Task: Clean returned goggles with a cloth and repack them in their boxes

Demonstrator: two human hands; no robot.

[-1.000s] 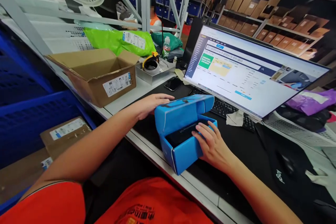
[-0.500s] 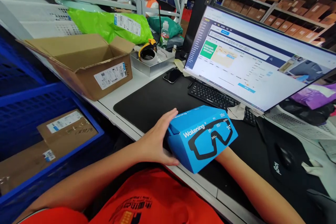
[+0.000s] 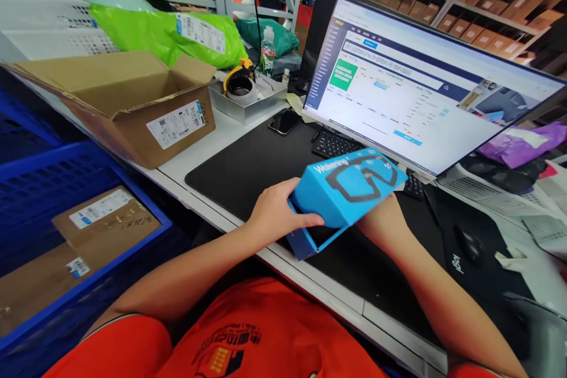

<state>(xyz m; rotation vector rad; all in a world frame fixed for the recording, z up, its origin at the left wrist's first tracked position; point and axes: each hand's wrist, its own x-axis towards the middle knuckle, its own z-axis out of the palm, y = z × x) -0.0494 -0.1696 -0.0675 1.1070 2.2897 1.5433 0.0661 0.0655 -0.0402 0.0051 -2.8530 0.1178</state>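
Observation:
A blue carton printed with black goggles and the word "Wakening" is held tilted above the black desk mat, its lid slightly ajar at the near left corner. My left hand grips its left end, thumb on top. My right hand supports it from beneath on the right; most of those fingers are hidden behind the carton.
A monitor and keyboard stand behind the carton. An open cardboard box, a phone, a tray with a tape roll and a green mailer lie to the left. A mouse is at right.
The carton's lid was open a second ago with my right hand inside; it has been closed, turned printed side up, then lifted and tilted between both hands.

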